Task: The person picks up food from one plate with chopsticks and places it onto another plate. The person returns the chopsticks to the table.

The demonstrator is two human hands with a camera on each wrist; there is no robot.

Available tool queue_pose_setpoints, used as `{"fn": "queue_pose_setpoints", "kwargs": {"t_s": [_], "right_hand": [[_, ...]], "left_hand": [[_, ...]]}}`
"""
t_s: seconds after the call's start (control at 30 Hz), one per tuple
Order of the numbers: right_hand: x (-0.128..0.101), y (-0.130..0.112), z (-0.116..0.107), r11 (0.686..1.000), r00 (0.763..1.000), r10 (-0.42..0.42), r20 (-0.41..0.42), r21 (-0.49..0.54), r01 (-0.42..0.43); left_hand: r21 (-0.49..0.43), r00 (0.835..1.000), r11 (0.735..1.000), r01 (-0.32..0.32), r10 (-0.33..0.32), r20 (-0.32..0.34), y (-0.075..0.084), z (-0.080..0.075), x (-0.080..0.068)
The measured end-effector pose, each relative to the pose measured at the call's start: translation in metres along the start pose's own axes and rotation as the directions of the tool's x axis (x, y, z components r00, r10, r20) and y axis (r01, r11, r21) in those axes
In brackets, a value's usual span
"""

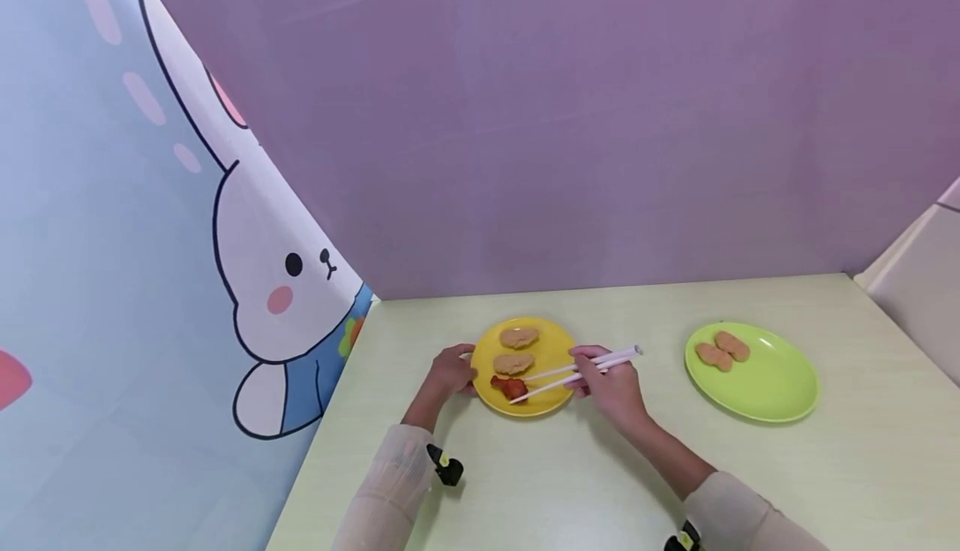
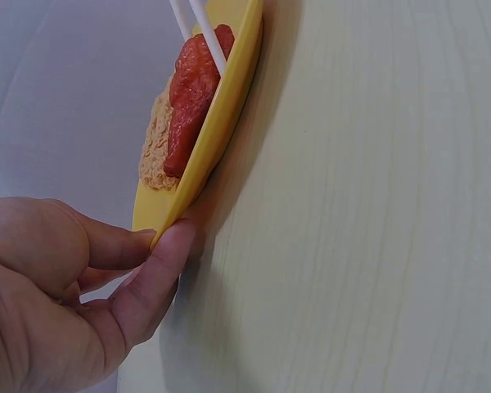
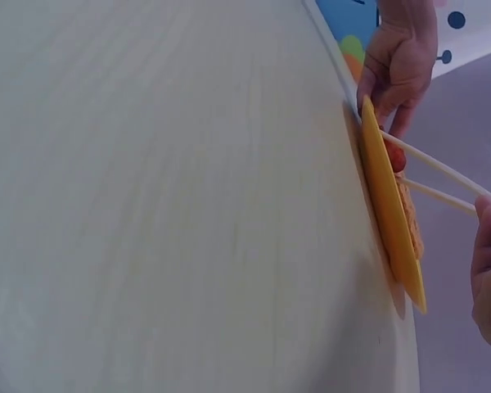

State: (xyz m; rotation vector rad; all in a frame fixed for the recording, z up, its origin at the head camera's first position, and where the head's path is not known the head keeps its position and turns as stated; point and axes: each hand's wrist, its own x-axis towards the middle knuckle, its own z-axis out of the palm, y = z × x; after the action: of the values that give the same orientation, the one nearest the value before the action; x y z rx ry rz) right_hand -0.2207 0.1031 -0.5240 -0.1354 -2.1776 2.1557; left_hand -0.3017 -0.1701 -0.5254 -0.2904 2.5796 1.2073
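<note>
The right hand (image 1: 617,388) pinches two white chopsticks (image 1: 577,370), their tips at a red food piece (image 1: 512,387) lying at six o'clock on the yellow plate (image 1: 556,336). The left hand (image 1: 450,370) pinches that plate's rim at nine o'clock with curled fingers. The yellow plate holds one red piece and two tan pieces (image 1: 516,349); at three o'clock on the table (image 1: 585,476), well apart, one green plate (image 1: 780,388) holds two tan nuggets (image 1: 722,350).
</note>
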Motion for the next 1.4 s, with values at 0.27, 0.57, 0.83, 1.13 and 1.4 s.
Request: {"fn": "queue_pose_setpoints", "kwargs": {"t_s": [0.27, 0.57, 0.83, 1.13, 1.4], "right_hand": [[-0.001, -0.003, 0.001, 1.0, 1.0, -0.011, -0.026, -0.024, 0.011], [0.001, -0.002, -0.004, 1.0, 0.999, 0.003, -0.036, 0.014, -0.003], [0.005, 0.0, -0.011, 1.0, 0.999, 0.014, -0.05, 0.025, -0.012], [0.004, -0.005, -0.019, 0.999, 0.998, 0.028, -0.056, 0.035, -0.026], [0.005, -0.005, -0.03, 0.999, 0.997, 0.022, -0.071, 0.043, -0.019]], "left_hand": [[-0.003, 1.0, 1.0, -0.02, 0.02, 0.009, -0.003, -0.002, 0.0], [0.001, 1.0, 1.0, -0.023, 0.023, 0.015, -0.002, -0.003, -0.001], [0.008, 1.0, 1.0, -0.022, 0.022, 0.015, -0.001, -0.002, 0.0], [0.018, 1.0, 1.0, -0.007, 0.007, 0.012, -0.002, -0.002, 0.004], [0.015, 1.0, 1.0, -0.022, 0.022, 0.004, -0.003, -0.001, 0.003]]}}
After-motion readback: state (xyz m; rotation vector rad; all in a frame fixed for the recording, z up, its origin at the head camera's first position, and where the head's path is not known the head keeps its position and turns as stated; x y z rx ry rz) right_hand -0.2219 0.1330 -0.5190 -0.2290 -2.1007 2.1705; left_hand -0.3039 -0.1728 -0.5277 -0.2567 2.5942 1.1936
